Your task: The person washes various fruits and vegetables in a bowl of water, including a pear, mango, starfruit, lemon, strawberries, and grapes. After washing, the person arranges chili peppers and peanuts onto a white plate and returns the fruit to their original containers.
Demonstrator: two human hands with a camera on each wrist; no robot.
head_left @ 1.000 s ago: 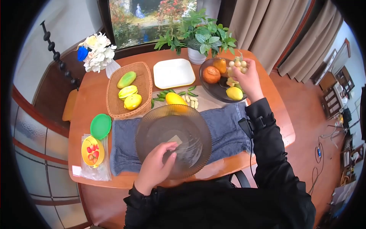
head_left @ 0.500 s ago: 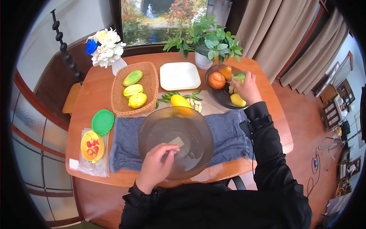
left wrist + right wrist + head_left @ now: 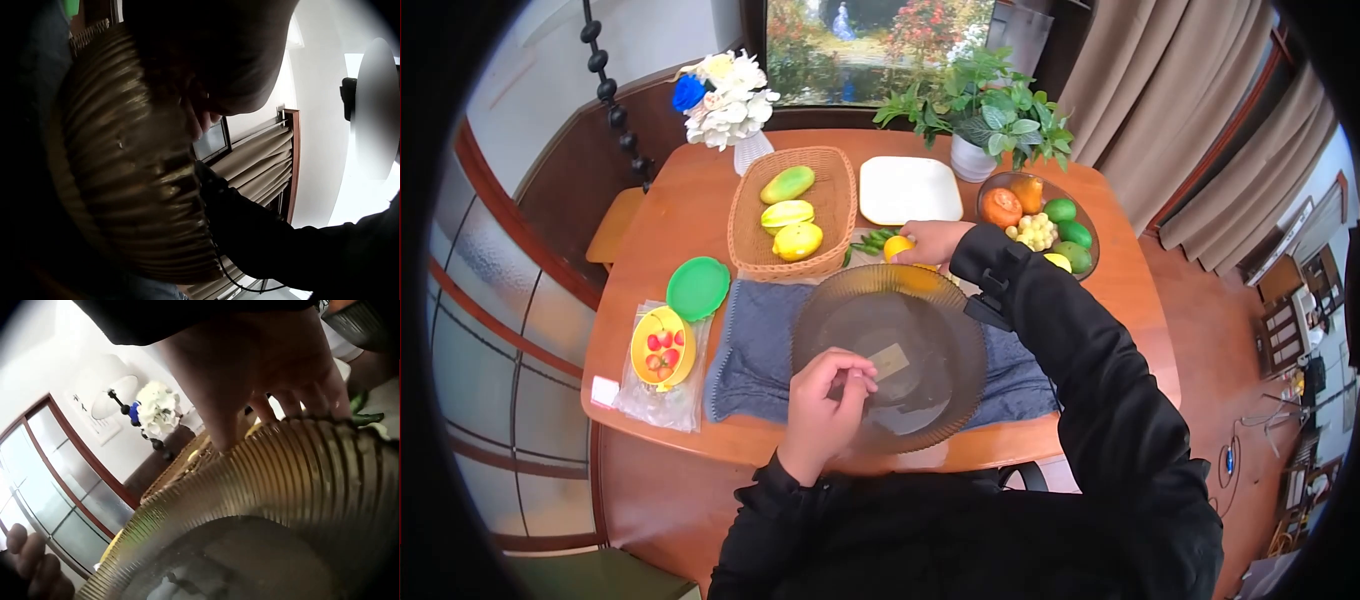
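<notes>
A large smoky ribbed bowl (image 3: 830,330) with a pale label stands on a dark blue towel (image 3: 750,345). My left hand (image 3: 825,410) hovers over its near left side, fingers loosely curled, holding nothing; the left wrist view shows them dim beside the ribbed wall. Beyond the far rim, my right hand (image 3: 935,243) reaches down over a yellow mango (image 3: 895,247), fingertips right at it. In the right wrist view the right hand's fingers (image 3: 290,403) hang spread and fairly straight behind the bowl's rim, and the rim hides the tips. Green peppers (image 3: 874,240) lie beside the mango.
At the right, a dark plate (image 3: 990,183) holds pale grapes (image 3: 1036,232) and other fruits. A wicker basket (image 3: 745,215) with yellow-green fruits, a white tray (image 3: 910,190), a green lid (image 3: 698,288), a yellow bowl (image 3: 640,345) of cherries, a plant (image 3: 1000,125) and a flower vase (image 3: 750,152) surround.
My right hand has let go of the grapes, which now lie on the dark plate, and moved left to the mango. The left hand stays over the bowl. The head view has shifted.
</notes>
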